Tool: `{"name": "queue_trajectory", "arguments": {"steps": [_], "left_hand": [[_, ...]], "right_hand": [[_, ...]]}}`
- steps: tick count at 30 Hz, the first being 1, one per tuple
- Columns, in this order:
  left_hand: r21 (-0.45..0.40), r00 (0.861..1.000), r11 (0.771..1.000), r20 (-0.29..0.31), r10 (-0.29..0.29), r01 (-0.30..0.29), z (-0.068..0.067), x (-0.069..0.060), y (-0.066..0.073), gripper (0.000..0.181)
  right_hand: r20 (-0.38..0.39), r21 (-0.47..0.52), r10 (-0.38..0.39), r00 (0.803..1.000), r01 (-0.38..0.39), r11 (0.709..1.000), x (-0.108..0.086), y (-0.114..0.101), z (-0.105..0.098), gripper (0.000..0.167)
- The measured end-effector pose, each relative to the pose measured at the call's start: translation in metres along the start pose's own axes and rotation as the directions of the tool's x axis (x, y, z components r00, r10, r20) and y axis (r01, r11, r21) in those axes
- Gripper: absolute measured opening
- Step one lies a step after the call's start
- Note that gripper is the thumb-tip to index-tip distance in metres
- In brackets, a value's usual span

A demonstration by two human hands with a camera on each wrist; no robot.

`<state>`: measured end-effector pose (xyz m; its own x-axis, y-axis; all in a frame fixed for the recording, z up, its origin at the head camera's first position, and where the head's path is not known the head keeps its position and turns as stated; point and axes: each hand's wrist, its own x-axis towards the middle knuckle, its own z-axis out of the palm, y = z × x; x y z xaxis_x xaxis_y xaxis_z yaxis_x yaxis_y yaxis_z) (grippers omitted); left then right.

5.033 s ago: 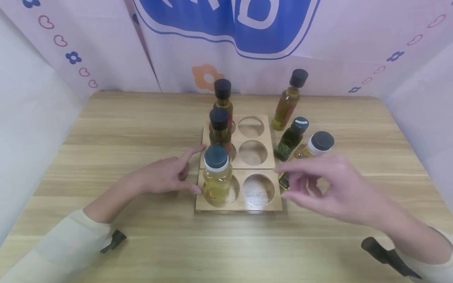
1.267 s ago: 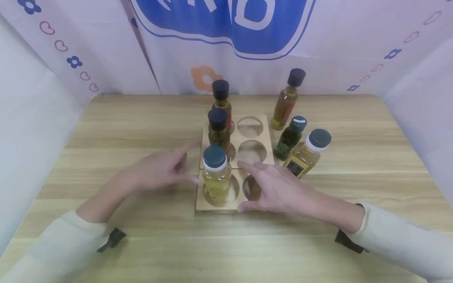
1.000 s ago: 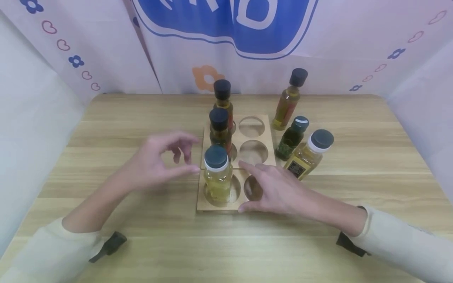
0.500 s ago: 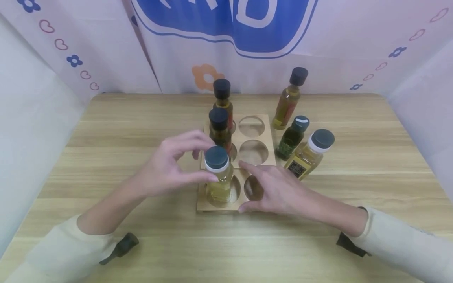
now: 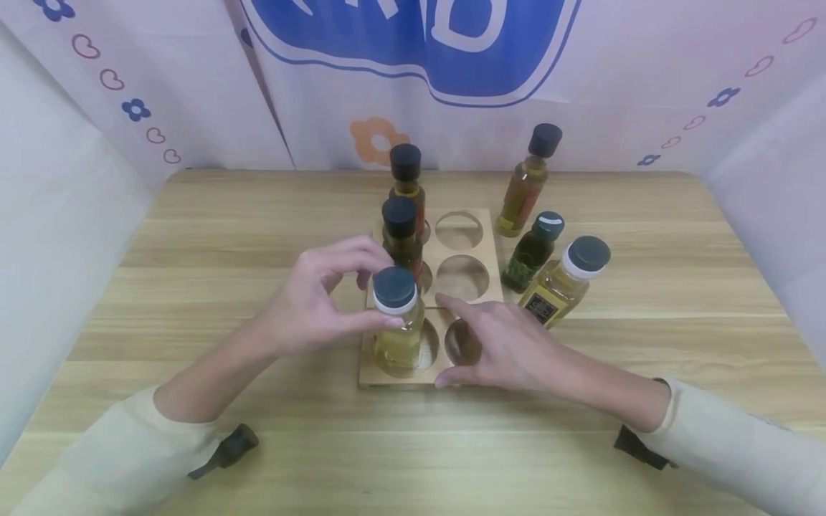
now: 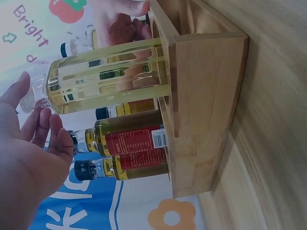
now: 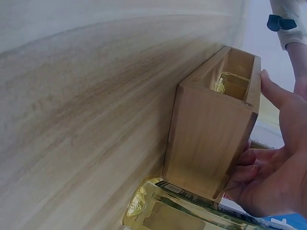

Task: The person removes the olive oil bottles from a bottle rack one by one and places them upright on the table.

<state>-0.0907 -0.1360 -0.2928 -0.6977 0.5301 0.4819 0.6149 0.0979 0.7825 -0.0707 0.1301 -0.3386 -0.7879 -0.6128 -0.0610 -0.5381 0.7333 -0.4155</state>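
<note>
My left hand pinches a clear oil bottle around its neck, just below the dark green cap. This pale yellow bottle stands in the front left hole of a wooden rack. In the left wrist view the bottle's base lies inside the rack. My right hand rests on the rack's front right part, its thumb and index finger spread across the hole there. Several other fingers touch the rack's right side in the right wrist view. Two dark-capped, red-labelled oil bottles occupy the left column behind.
Right of the rack stand a tall black-capped bottle, a small dark green bottle and a square golden bottle. The last is close to my right hand. A printed cloth hangs behind the wooden table.
My right hand has moved from beside the rack onto its front right part. My left hand has left the rack's left edge and taken the pale oil bottle by its neck.
</note>
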Motion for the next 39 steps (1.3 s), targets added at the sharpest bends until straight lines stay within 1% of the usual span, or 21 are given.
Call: {"name": "queue_trajectory", "arguments": {"steps": [6, 15, 21, 24, 26, 29, 36, 39], "left_hand": [[-0.063, 1.0, 0.998, -0.029, 0.009, -0.011, 0.004, 0.001, -0.003, 0.038], [-0.149, 0.998, 0.988, -0.063, 0.027, -0.037, 0.002, 0.003, -0.006, 0.031], [-0.201, 0.994, 0.979, -0.108, 0.021, -0.042, -0.001, 0.006, -0.001, 0.03], [-0.237, 0.991, 0.969, -0.129, 0.039, -0.069, -0.005, 0.008, 0.004, 0.031], [-0.264, 0.987, 0.959, -0.15, 0.061, -0.1, -0.009, 0.009, 0.006, 0.033], [-0.312, 0.978, 0.939, -0.193, 0.086, -0.144, -0.016, 0.011, 0.011, 0.035], [-0.387, 0.949, 0.9, -0.305, 0.082, -0.202, -0.037, 0.006, 0.018, 0.033], [-0.405, 0.94, 0.885, -0.328, 0.094, -0.23, -0.044, 0.002, 0.018, 0.034]], "right_hand": [[-0.005, -0.004, -0.01, 1.0, 0.01, 1.0, 0.0, 0.002, 0.001, 0.111], [-0.02, -0.023, -0.017, 1.0, 0.017, 1.0, 0.001, 0.002, 0.002, 0.112], [-0.028, -0.039, -0.027, 0.999, 0.026, 0.999, 0.001, 0.003, 0.002, 0.111], [-0.028, -0.045, -0.027, 0.999, 0.025, 0.999, 0.001, 0.003, 0.003, 0.112], [-0.028, -0.044, -0.027, 0.999, 0.026, 0.999, 0.0, 0.003, 0.003, 0.111], [-0.029, -0.04, -0.028, 0.999, 0.027, 0.999, 0.0, 0.004, 0.004, 0.11], [-0.029, -0.044, -0.028, 0.999, 0.027, 0.999, 0.0, 0.003, 0.003, 0.109], [-0.027, -0.044, -0.026, 0.999, 0.025, 0.999, -0.001, 0.003, 0.003, 0.11]]}}
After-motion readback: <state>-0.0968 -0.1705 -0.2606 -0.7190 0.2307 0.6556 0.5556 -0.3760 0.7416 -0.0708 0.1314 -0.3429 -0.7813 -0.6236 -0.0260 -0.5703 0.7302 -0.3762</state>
